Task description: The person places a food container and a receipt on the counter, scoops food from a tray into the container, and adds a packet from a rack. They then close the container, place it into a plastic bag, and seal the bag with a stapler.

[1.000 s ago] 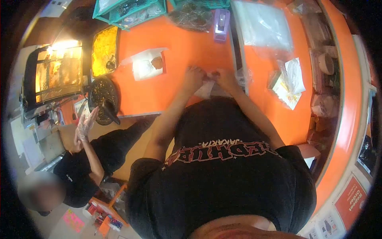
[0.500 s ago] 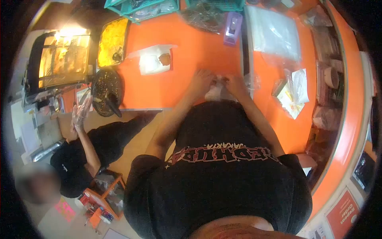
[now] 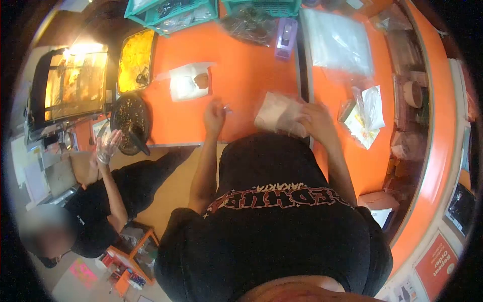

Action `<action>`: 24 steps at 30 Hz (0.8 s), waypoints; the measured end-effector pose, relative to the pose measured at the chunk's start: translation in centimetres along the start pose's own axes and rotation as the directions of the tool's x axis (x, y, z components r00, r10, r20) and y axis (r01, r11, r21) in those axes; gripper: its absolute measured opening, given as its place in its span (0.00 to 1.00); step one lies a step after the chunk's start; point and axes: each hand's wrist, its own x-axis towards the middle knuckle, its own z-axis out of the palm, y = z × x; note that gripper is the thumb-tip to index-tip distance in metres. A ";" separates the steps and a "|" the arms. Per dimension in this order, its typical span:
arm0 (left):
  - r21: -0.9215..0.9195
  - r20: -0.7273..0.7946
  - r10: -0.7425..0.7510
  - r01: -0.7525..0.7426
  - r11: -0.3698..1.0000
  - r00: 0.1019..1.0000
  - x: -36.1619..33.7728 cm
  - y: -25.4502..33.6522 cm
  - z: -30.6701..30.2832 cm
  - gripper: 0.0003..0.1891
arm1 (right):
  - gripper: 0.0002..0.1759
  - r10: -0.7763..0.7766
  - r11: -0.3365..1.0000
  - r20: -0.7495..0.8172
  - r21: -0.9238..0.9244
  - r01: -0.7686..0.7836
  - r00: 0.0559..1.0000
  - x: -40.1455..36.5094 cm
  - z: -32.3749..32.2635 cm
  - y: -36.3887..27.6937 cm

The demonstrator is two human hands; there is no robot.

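Over the orange counter (image 3: 236, 65), my left hand (image 3: 215, 117) is closed. A small whitish, shiny bit (image 3: 227, 108) shows at its fingertips, too small to name. My right hand (image 3: 318, 122) grips the right side of a white paper packet (image 3: 274, 111), which seems to be inside a clear plastic bag; both are blurred by motion. The packet is close to the counter's near edge, in front of my body. Farther back on the left lies an open sheet of white paper (image 3: 182, 89) with a brown piece of food (image 3: 201, 80) on it.
A black stone mortar (image 3: 116, 121) and a yellow-filled tray (image 3: 135, 58) stand left, beside a lit glass case (image 3: 75, 83). A co-worker's gloved hand (image 3: 108, 143) is near the mortar. Teal baskets (image 3: 188, 22), a purple box (image 3: 286, 38) and plastic bags (image 3: 339, 45) lie behind.
My hands were together at the packet; now the left has moved away to the left. The right has lifted the packet, which shows larger and flatter. The co-worker's hands have moved apart slightly.
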 end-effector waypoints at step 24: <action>0.710 -0.347 0.456 -0.089 0.699 0.820 4.9 5.3 -1.9 0.13 | 0.30 0.576 0.815 -0.035 0.106 -0.570 0.817 -13.6 -12.6 -4.2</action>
